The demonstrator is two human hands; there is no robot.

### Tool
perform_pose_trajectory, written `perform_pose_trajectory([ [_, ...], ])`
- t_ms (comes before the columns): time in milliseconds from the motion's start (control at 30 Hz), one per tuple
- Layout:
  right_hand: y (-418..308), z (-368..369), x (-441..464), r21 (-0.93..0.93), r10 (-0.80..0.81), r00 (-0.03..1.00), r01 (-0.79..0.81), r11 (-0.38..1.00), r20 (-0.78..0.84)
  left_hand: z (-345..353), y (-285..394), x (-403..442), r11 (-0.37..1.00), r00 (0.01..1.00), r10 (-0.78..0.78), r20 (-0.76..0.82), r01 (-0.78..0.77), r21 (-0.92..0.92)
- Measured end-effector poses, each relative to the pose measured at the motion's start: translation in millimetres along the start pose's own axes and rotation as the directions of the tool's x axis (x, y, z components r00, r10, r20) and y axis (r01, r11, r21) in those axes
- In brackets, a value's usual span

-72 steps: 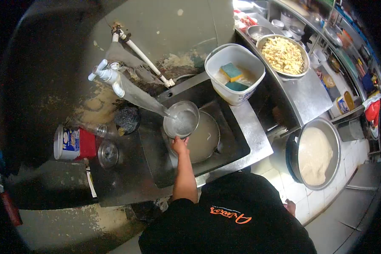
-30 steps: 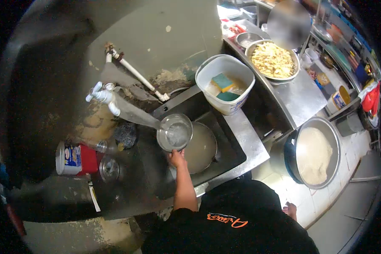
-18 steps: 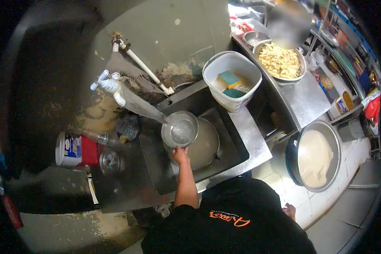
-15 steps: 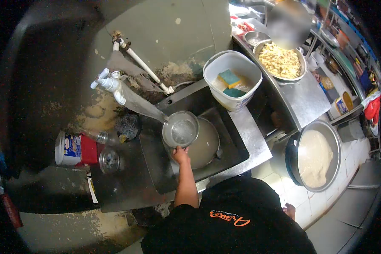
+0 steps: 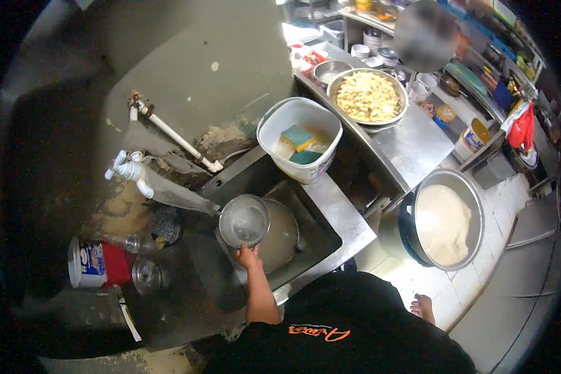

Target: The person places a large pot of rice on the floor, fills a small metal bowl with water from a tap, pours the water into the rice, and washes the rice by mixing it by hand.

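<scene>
My left hand [image 5: 248,255] grips the near rim of a round metal bowl [image 5: 245,220] with clear-looking water in it. A stream from the white tap [image 5: 129,170] runs down to the bowl's far-left edge. Under the bowl, partly hidden by it, a larger round vessel of cloudy water [image 5: 279,240] stands in the dark sink [image 5: 321,234]. My right hand [image 5: 422,308] hangs low by my right side over the tiled floor, fingers loosely extended, holding nothing visible.
A white tub with sponges [image 5: 300,138] stands on the sink's far corner. Chopped pale food fills a bowl [image 5: 368,96] on the steel counter. A large pot of dough-like mass [image 5: 445,221] is at right. A red-and-white tub [image 5: 100,265] and glass jar [image 5: 148,275] sit at left.
The whole view has shifted, so most things appear further left. My left hand still holds the bowl by the tap's stream, and the right hand stays low at my side.
</scene>
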State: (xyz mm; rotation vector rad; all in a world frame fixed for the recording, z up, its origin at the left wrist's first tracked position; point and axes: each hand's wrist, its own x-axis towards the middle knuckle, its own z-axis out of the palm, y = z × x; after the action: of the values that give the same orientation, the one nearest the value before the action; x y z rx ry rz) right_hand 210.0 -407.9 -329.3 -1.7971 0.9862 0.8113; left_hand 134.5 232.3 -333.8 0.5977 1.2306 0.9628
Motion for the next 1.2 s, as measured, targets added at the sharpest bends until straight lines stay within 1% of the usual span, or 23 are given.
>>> perform_pose_trajectory([
  [67,3,-1,6,-0.017,-0.011,1.000,0.011,1.000,-0.001,-1,-9,12,0.998,1.000,0.013,-0.005,-0.014,-0.063],
  [167,4,-2,7,-0.014,-0.030,1.000,0.030,0.999,-0.001,1,-8,14,1.000,0.999,-0.010,-0.031,0.009,-0.030],
  [267,6,-1,12,0.001,-0.031,0.999,0.031,1.000,0.007,5,0,4,1.000,1.000,0.013,0.003,-0.013,-0.015],
  [467,9,0,17,0.010,-0.032,0.999,0.032,0.999,0.018,7,2,5,0.999,1.000,0.017,0.005,-0.017,-0.051],
  [567,12,-2,20,0.033,-0.023,0.999,0.022,0.999,0.036,8,1,3,0.998,0.998,0.050,-0.024,-0.051,-0.048],
  [600,13,-3,21,0.040,-0.019,0.999,0.017,0.999,0.045,8,2,3,0.998,0.999,0.035,-0.030,-0.037,-0.054],
  [667,12,-1,20,0.026,-0.016,0.999,0.015,1.000,0.029,6,2,4,0.998,0.999,0.004,-0.044,-0.007,-0.067],
  [767,11,0,18,0.008,-0.024,0.999,0.023,1.000,0.026,2,-2,6,0.998,0.999,0.035,-0.037,-0.037,-0.043],
  [867,9,2,16,-0.002,-0.021,1.000,0.021,1.000,0.020,1,0,5,0.999,1.000,0.006,-0.007,-0.006,-0.039],
  [900,7,3,15,-0.010,-0.019,1.000,0.020,1.000,0.018,0,0,3,1.000,1.000,0.006,0.004,-0.006,-0.020],
  [967,2,3,9,-0.034,-0.018,0.999,0.019,0.999,0.041,-6,-8,11,0.999,1.000,0.019,0.022,-0.018,-0.044],
  [1000,1,4,9,-0.046,-0.017,0.999,0.020,0.999,0.051,-7,-7,10,0.999,1.000,0.020,-0.013,-0.021,-0.041],
  [1067,19,-4,26,-0.176,-0.190,0.971,0.214,0.961,0.143,-4,-8,8,0.999,0.997,0.015,-0.072,-0.017,-0.037],
  [1133,22,-7,35,-0.227,-0.263,0.945,0.305,0.925,0.195,1,-1,-3,0.999,0.995,0.040,-0.087,-0.040,-0.002],
  [1200,16,-6,28,-0.222,-0.251,0.949,0.290,0.931,0.191,-2,0,-5,0.999,0.997,0.036,-0.075,-0.035,0.017],
])
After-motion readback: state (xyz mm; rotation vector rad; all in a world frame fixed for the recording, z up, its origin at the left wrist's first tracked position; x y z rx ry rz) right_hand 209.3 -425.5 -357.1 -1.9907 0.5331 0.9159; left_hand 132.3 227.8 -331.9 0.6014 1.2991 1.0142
